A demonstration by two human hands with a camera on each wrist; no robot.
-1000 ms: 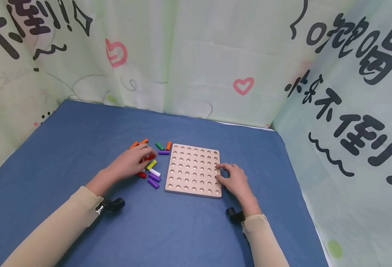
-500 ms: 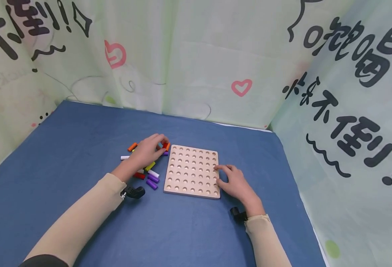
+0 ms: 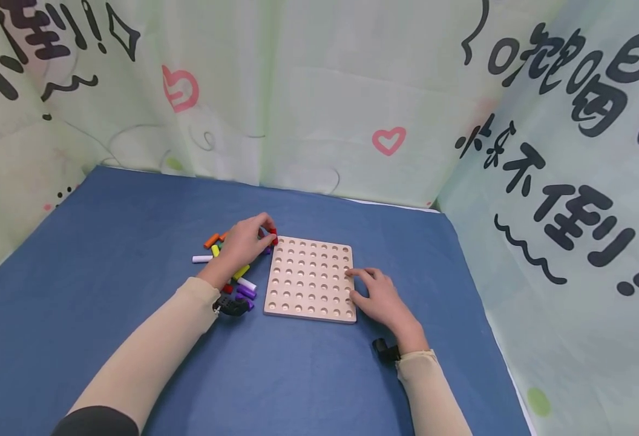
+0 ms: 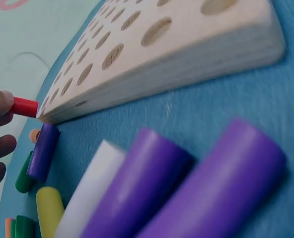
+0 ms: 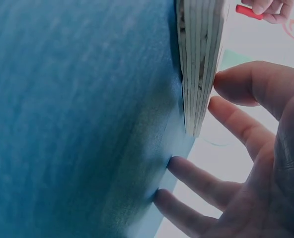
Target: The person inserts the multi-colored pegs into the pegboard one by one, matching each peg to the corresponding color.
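A red peg (image 4: pixel 25 107) is held by the left hand (image 3: pixel 245 241) at the far-left corner of a holed wooden board (image 3: pixel 305 290).
The peg is pinched between thumb and fingertips, with its lower end close to the board's corner; whether a hole has been entered cannot be told. The board's right edge is touched by the thumb and index finger of the right hand (image 3: pixel 380 295), whose fingers are spread apart, with two fingertips set against the blue-covered worktop (image 3: pixel 319 375). To the left of the board, loose pegs are scattered under and around the left wrist: a white peg (image 3: pixel 202 259), an orange peg (image 3: pixel 211 241) and, closer to the board, two purple pegs (image 4: pixel 139 183) lying side by side. The worktop is backed by a pale printed curtain (image 3: pixel 319 91).
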